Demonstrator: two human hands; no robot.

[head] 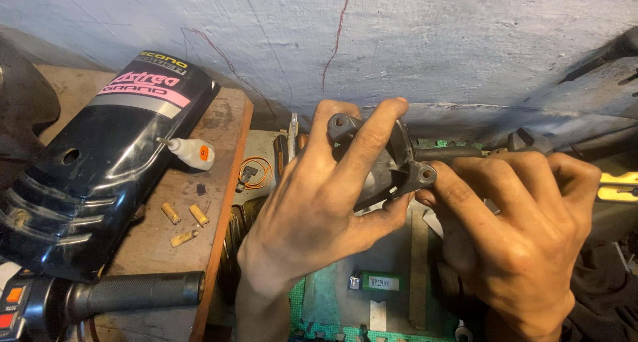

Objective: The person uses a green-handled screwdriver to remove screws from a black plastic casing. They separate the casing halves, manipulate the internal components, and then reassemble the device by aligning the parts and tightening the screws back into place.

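Note:
My left hand (pixel 319 202) grips a grey metal housing part (pixel 392 157) with mounting lugs, fingers wrapped over its top and thumb under it. My right hand (pixel 512 229) pinches the lower right lug of the same part between thumb and fingertips. A dark rubber hose or stub (pixel 446 153) sticks out to the right of the part. Both hands are smeared with grease and hold the part above a cluttered bench.
A black plastic motorcycle cover (pixel 93 162) lies on a wooden board (pixel 199 209) at left, with a small white glue bottle (pixel 191 152), several brass pieces (pixel 181 216), and a handlebar grip (pixel 133 293). A copper wire coil (pixel 256 172) and a green tray (pixel 312 329) lie below.

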